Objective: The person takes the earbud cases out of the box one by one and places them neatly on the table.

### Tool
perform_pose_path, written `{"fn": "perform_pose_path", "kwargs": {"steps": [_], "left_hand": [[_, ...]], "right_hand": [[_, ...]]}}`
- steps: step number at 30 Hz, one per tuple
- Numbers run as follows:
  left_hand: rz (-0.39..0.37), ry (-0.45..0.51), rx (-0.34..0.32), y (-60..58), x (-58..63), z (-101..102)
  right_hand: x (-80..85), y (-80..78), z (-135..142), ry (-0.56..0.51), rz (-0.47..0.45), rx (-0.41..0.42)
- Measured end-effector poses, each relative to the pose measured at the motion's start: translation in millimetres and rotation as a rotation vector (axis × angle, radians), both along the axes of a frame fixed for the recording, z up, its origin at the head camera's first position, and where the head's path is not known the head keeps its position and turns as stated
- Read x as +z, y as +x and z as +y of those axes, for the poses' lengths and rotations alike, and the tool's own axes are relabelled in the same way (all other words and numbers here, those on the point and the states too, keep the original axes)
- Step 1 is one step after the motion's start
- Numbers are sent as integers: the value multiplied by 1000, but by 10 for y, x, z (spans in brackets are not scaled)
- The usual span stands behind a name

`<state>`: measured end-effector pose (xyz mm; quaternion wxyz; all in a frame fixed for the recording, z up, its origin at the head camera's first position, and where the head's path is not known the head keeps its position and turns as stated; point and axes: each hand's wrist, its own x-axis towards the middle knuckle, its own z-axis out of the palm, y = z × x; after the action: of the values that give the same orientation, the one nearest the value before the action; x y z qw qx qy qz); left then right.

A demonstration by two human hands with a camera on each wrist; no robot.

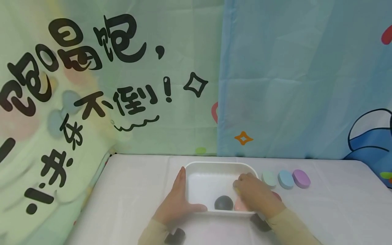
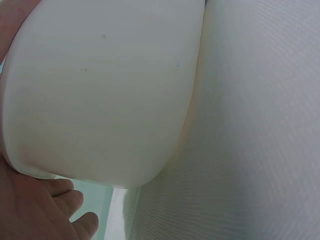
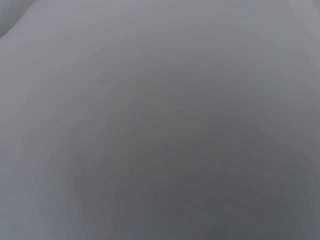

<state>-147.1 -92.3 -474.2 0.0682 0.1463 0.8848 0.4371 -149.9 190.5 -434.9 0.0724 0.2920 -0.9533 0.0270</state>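
Observation:
A white rectangular tray (image 1: 211, 180) with raised sides lies on the table. My left hand (image 1: 177, 197) rests against its near left corner, fingers straight along the left side and thumb along the front. The left wrist view shows the tray's outer wall (image 2: 105, 100) beside that hand's fingers (image 2: 67, 200). My right hand (image 1: 252, 190) reaches into the tray's right end with curled fingers, a small pale piece at their tips. Inside lie a dark grey round piece (image 1: 224, 203) and a pink piece (image 1: 240, 205), partly covered by the right hand. The right wrist view shows only a blurred grey surface.
Right of the tray stand a pale green piece (image 1: 268, 179), a light blue piece (image 1: 286, 179) and a purple piece (image 1: 301, 179). A red piece (image 1: 276, 196) peeks out behind the right wrist. A printed cloth (image 1: 171, 51) hangs behind the white table (image 1: 131, 190).

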Motion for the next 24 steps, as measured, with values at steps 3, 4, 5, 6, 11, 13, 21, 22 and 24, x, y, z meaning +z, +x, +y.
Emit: {"fn": "perform_pose_path", "kwargs": {"steps": [3,4,5,6,11,13,21,22,24], "left_hand": [[2,-2,1,1,-2,0],[5,-2,0,0,-4,0],[4,-2,1,1,-4,0],[4,-1,2,0,-5,-1],[-8,5,3,3,-1,-3],[-8,4,4,3,2,-4],[-13,6,-3,0,7,-1],[-10,6,-4,0,9,-1],[-7,5,-4,0,11,0]], "right_hand": [[-9,0,6,6,18,6],[-12,0,8,5,20,6],[-14,-1,9,-5,20,5],[-15,1,9,-12,18,1],[-30,4,4,-88,-30,-39],[-44,1,5,-115,-40,-53],[-68,-3,30,-178,5,-20],[-65,-2,32,-186,6,-22],[-52,6,31,-195,7,-23]]}}
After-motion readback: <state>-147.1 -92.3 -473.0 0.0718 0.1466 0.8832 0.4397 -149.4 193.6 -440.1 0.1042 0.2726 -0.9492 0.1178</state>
